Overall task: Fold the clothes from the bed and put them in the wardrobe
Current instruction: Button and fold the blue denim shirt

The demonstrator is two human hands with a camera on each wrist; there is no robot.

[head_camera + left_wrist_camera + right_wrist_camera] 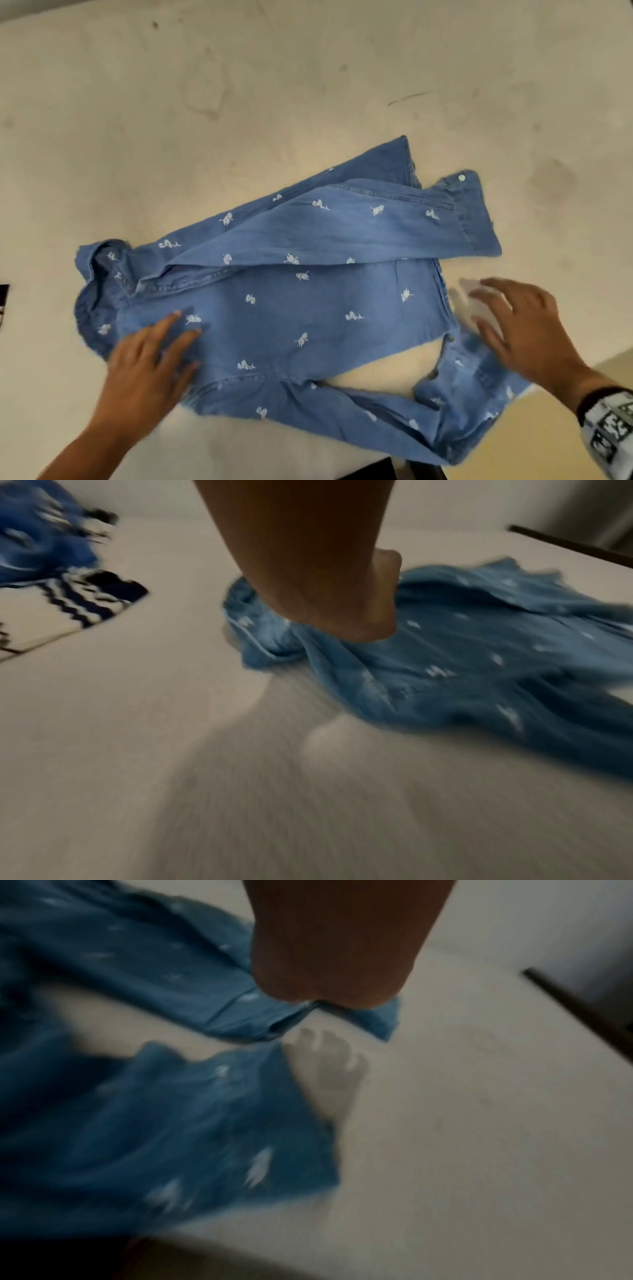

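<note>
Shirt: soft, light, limp; near bed front edge.
Left hand: flat, pressing collar end.
Right hand: spread, empty, above hem.
Hold: loose sleeve cuff.

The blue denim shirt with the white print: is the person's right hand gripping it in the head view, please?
No, the right hand hovers open with fingers spread beside the blue denim shirt, holding nothing.

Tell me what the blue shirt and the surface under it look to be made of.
Blue shirt: likely light denim or chambray, matte, going by the faded blue weave, visible seams and soft folds; small white motifs, printed or stitched, cannot tell. Bed surface: seems a cream woven sheet, matte, with faint stains and creases.
</note>
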